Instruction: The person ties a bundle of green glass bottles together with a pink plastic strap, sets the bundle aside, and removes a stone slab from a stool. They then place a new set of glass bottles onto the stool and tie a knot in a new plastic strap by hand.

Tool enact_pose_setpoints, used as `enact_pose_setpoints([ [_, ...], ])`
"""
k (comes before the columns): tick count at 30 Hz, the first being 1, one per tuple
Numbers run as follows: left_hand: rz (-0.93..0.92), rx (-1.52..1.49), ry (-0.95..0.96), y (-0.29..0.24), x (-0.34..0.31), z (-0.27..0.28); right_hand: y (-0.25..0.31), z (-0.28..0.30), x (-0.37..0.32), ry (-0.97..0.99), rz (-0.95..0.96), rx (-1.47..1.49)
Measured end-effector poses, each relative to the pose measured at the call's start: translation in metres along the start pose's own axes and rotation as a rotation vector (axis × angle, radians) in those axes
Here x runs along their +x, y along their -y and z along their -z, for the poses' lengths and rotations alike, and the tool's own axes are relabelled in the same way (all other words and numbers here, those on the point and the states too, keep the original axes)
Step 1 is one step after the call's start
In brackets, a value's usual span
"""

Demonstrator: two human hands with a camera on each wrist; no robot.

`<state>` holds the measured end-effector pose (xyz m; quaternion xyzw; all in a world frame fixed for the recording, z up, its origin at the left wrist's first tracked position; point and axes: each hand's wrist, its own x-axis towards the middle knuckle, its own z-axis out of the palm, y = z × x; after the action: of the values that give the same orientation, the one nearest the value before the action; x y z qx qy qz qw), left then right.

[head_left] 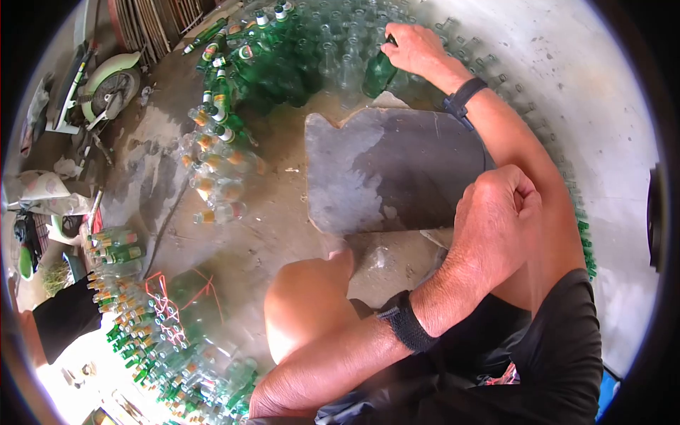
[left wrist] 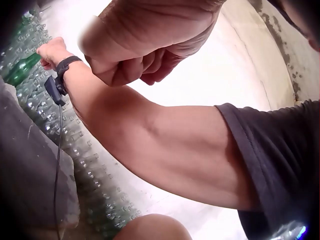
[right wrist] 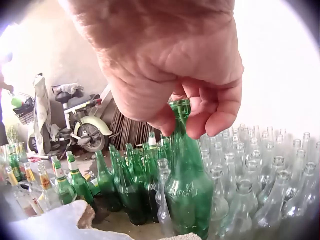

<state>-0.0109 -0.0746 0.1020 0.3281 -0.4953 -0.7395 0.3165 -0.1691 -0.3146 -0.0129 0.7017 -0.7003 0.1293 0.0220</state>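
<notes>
With fingertips and thumb, my right hand (head_left: 421,53) grips a green glass bottle (right wrist: 189,187) by the neck, just below its open mouth. The bottle stands nearly upright among clear bottles (right wrist: 243,200). More green bottles (right wrist: 122,182) cluster to its left in the right wrist view. My left hand (head_left: 496,219) is curled into a fist in front of my body, with nothing visible in it. In the left wrist view the same fist (left wrist: 155,42) hangs in front of my outstretched right arm. A dark grey slab (head_left: 411,170) lies between my left hand and the bottles.
Labelled bottles (head_left: 219,170) line the floor on the left, and several more rows (head_left: 142,312) stand nearer, with red string (head_left: 166,312) over some. A pale wall (head_left: 567,71) curves along the right. A motorbike (head_left: 110,88) is parked at the back left. Another person's dark sleeve (head_left: 67,319) shows at the left.
</notes>
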Motion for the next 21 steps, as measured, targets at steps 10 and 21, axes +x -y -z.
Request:
enact_pose_setpoints([
  [10, -0.098, 0.115, -0.01, -0.003, -0.006, -0.016, 0.053, 0.136, -0.055, 0.037, -0.068, 0.213],
  [21, -0.099, 0.165, 0.006, -0.001, -0.002, -0.026, 0.035, 0.099, -0.109, -0.044, 0.067, 0.179],
])
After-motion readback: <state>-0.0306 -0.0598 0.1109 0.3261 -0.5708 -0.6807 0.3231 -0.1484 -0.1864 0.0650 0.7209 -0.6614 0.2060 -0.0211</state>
